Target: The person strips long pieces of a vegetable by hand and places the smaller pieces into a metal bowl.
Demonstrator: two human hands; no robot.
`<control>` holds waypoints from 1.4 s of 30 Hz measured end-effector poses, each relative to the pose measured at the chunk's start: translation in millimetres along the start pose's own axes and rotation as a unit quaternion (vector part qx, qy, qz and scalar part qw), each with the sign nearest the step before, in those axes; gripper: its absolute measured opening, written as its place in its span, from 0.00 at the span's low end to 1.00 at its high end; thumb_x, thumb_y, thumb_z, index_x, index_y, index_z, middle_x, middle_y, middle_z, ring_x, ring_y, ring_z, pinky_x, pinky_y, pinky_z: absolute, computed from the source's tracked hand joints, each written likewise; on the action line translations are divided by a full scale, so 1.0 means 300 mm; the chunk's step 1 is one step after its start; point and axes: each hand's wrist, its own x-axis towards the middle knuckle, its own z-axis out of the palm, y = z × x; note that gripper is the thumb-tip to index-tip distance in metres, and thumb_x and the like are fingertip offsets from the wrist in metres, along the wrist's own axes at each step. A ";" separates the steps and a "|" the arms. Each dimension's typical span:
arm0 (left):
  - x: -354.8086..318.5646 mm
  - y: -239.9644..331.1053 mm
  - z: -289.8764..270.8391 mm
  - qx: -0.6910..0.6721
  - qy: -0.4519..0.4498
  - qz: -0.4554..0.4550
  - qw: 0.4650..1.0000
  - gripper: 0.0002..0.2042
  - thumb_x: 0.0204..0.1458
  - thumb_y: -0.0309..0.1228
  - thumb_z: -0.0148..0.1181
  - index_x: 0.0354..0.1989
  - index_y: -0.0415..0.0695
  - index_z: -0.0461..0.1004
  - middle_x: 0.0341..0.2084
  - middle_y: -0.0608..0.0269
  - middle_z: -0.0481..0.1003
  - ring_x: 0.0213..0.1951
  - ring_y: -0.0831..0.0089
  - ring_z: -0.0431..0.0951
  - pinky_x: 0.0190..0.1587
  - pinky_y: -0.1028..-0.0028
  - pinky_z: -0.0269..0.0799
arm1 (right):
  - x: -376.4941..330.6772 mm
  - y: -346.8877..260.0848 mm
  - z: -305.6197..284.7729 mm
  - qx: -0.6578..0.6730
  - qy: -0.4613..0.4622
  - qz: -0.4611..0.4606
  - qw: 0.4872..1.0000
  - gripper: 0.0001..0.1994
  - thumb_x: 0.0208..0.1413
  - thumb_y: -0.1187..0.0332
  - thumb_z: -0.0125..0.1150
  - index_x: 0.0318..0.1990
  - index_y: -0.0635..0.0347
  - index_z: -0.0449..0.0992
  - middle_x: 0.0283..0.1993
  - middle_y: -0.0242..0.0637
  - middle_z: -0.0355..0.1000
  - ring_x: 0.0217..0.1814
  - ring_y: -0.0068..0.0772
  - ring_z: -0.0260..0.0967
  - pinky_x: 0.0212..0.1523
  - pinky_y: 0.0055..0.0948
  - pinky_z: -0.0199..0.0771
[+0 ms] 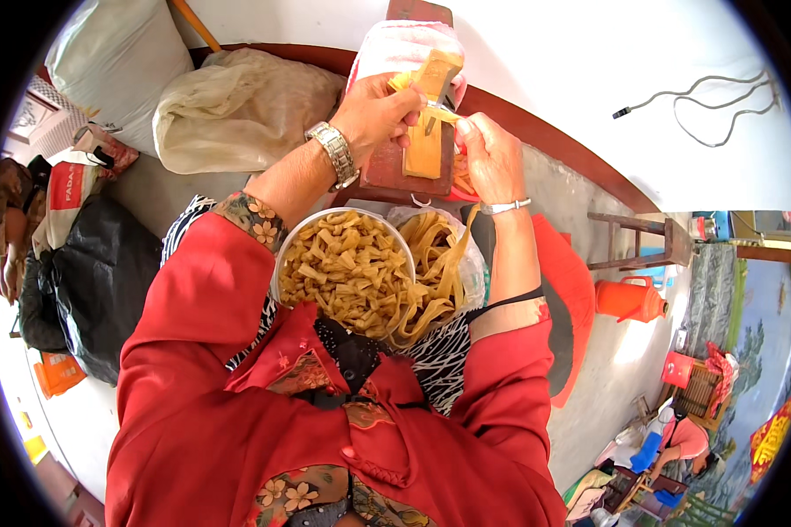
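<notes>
Both hands pinch a flat yellow strip (pixel 437 111) against an upright wooden block (pixel 431 114): left hand (pixel 376 111) above, right hand (pixel 490 156) beside. Below, a round white bowl (pixel 283 255) holds short tan pieces (pixel 347 270).

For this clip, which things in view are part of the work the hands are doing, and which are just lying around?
In use:
left hand and right hand, both pinching a yellow strip
wooden tool on its post
white bowl of cut yellow pieces
clear bag of long strips

Lying about:
orange jug
wooden stool
black bag
pale sacks
wall cable
</notes>
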 end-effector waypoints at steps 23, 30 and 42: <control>-0.373 -0.398 -0.095 0.609 -0.161 0.024 0.777 0.17 0.44 0.38 0.64 0.39 0.42 0.72 0.28 0.54 0.76 0.31 0.57 0.76 0.34 0.64 0.70 | -0.295 0.043 0.054 0.282 -0.038 0.077 0.956 0.15 0.61 0.58 0.51 0.30 0.60 0.72 0.20 0.25 0.64 0.18 0.12 0.60 0.18 0.16 0.60; -0.469 -0.424 -0.091 0.441 -0.145 -0.065 0.883 0.17 0.51 0.37 0.56 0.49 0.46 0.69 0.27 0.59 0.77 0.32 0.60 0.78 0.35 0.63 0.73 | -0.488 -0.070 0.123 0.273 -0.022 0.033 0.961 0.13 0.60 0.61 0.50 0.31 0.62 0.68 0.20 0.40 0.68 0.20 0.39 0.67 0.23 0.31 0.66; -0.587 -0.327 -0.095 -0.318 -0.135 -0.366 0.864 0.12 0.59 0.36 0.44 0.35 0.39 0.68 0.16 0.73 0.62 0.18 0.80 0.59 0.22 0.80 0.60 | -0.768 -0.335 0.231 0.437 -0.125 -0.006 0.891 0.09 0.61 0.67 0.49 0.36 0.64 0.70 0.30 0.34 0.70 0.27 0.25 0.67 0.28 0.23 0.67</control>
